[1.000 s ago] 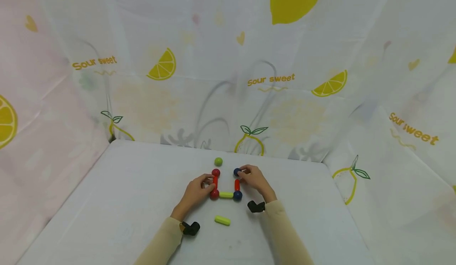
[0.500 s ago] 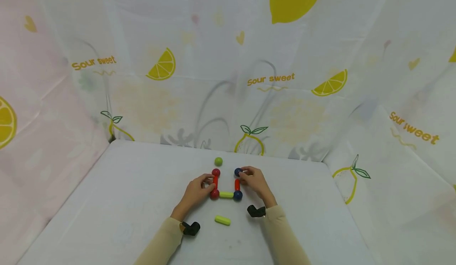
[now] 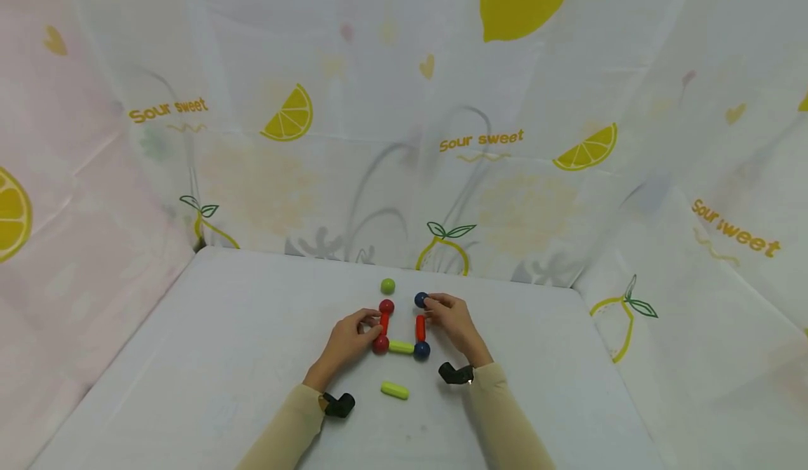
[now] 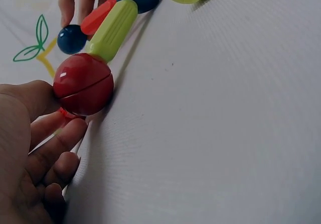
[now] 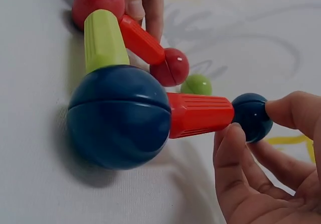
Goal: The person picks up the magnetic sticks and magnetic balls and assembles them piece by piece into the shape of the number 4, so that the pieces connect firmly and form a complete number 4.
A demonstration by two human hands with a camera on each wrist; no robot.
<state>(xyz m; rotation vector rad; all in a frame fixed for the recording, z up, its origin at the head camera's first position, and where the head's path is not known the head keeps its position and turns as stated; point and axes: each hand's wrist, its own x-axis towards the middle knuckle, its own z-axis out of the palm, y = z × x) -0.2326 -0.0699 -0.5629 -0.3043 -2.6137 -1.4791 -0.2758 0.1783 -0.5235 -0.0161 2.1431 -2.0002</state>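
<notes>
My left hand [image 3: 351, 334] grips a red toy rod [image 3: 384, 323] between a near red ball [image 4: 83, 83] and a far red ball [image 3: 386, 306]. Its thumb lies against the near red ball in the left wrist view. On the other side, the thumb and fingers of my right hand [image 3: 452, 319] pinch a far blue ball [image 5: 252, 117]. That ball is at the far end of a second red rod [image 5: 200, 115], whose near end meets a larger-looking blue ball [image 5: 119, 117]. A yellow-green rod [image 3: 401, 347] joins the two near balls, giving a U shape.
A green ball [image 3: 388, 286] sits beyond the U on the white table [image 3: 252, 330]. Nearer the person lies a loose yellow-green rod [image 3: 395, 390]; its end shows a silvery disc. A lemon-printed cloth [image 3: 353, 175] rises behind the table's back edge.
The far blue ball and my right fingers have shifted slightly away from the person. The far red ball has swung a little to the right. My left hand has barely moved.
</notes>
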